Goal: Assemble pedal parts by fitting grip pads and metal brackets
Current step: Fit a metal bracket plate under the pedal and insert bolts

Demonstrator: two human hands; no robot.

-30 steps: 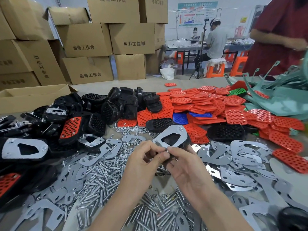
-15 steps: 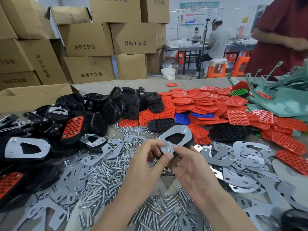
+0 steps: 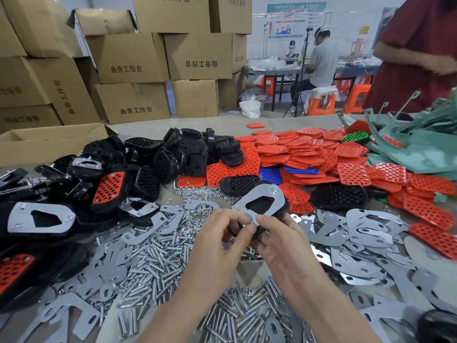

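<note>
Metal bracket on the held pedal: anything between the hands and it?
Nothing visible. The left hand and right hand both pinch the near end of the metal bracket, which sits on the black pedal body, held above the loose bolts. Fingers hide the bracket's near bolt hole, so its state cannot be told.

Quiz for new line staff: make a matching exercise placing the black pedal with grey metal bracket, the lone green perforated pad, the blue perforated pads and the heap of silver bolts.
1 black pedal with grey metal bracket
2 green perforated pad
3 blue perforated pads
4 heap of silver bolts

A beside the teal plastic parts, far right
B around the forearms, nearest the camera
C pinched between left hand and right hand
D half buried among red perforated pads

Pairs: 1-C, 2-A, 3-D, 4-B
</note>
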